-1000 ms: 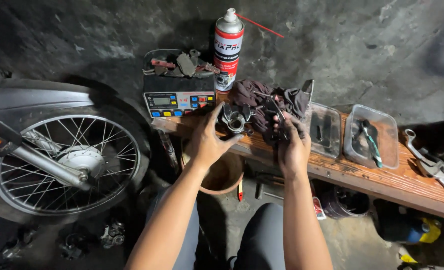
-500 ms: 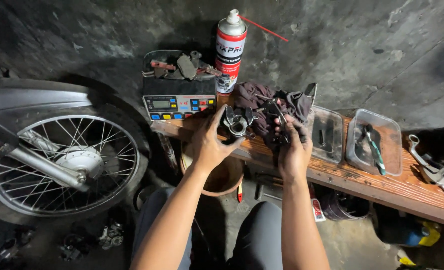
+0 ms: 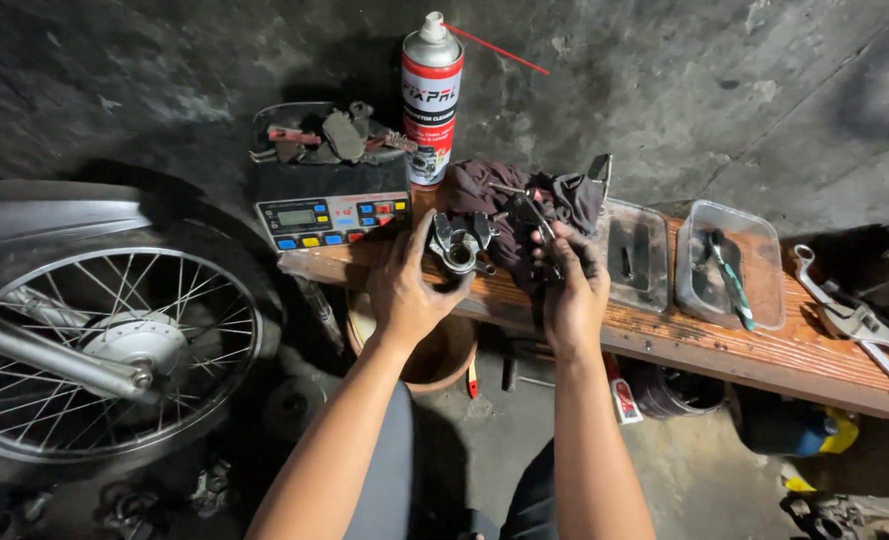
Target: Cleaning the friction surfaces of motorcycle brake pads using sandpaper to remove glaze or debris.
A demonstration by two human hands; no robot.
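Carburetor body [image 3: 457,243], metal and grimy, sits cupped in our left hand [image 3: 411,290] above the wooden bench [image 3: 724,350], near the dark rag [image 3: 509,200]. Our right hand [image 3: 569,290] pinches a small dark part [image 3: 544,255], too small to identify. We judge steady support and gentle alignment best.

Dim, rough concrete wall [image 3: 684,110] behind wooden bench [image 3: 764,350].

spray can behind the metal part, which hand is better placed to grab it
Probably the left. The left hand holds the metal part nearly straight below the spray can. The right hand is further to the right, its fingers in the dark rag around a small dark piece.
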